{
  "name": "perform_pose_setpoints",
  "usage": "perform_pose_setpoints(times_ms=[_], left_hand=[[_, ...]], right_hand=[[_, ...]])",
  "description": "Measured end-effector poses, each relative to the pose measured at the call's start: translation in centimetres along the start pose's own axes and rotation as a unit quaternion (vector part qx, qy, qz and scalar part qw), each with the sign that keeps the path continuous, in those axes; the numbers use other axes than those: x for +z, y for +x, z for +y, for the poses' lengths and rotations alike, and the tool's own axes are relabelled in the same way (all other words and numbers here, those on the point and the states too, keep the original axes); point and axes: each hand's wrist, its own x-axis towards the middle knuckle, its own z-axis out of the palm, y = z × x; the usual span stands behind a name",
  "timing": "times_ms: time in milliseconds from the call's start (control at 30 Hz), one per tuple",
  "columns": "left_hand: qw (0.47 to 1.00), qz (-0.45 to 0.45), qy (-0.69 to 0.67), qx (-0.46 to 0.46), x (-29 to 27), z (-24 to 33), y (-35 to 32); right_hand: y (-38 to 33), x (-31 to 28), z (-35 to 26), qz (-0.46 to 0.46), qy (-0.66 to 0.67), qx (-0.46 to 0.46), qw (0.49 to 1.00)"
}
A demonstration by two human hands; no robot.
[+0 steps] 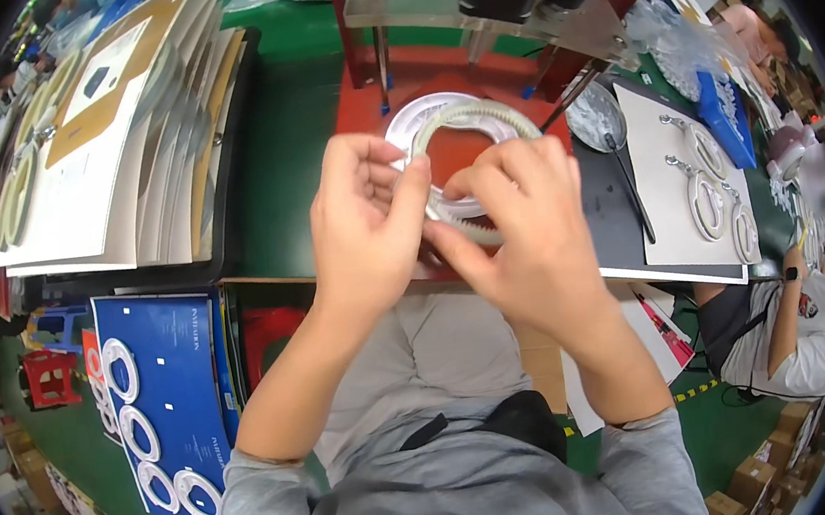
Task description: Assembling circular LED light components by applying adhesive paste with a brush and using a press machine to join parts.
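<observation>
Both my hands hold a pale, translucent ring with a ribbed inner edge, tilted over a red base plate. My left hand pinches the ring's left side between thumb and fingers. My right hand has its fingers bent around the lower right of the ring, thumb toward the left hand; the fingertips partly cover the ring. Just behind it lies a white ring-shaped holder on the red plate, partly hidden by the ring and my hands.
A press with a clear plate stands over the red base. Stacked boards fill a black tray at left; below hangs a blue sheet with white rings. At right are a round dish, clipped rings on card, a blue bin and a co-worker.
</observation>
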Motion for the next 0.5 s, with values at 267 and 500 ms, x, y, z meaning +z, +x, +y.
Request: perform_pose_setpoints(times_ms=[267, 500], left_hand=[[0.986, 0.049, 0.153, 0.039, 0.4, -0.3, 1.6], [0.923, 0.002, 0.284, 0.261, -2.3, -2.2, 0.5]], right_hand=[[2.5, -0.1, 2.9, -0.074, 0.017, 0.011, 0.997], [1.2, -1.1, 3.8, -0.116, -0.026, -0.009, 0.993]])
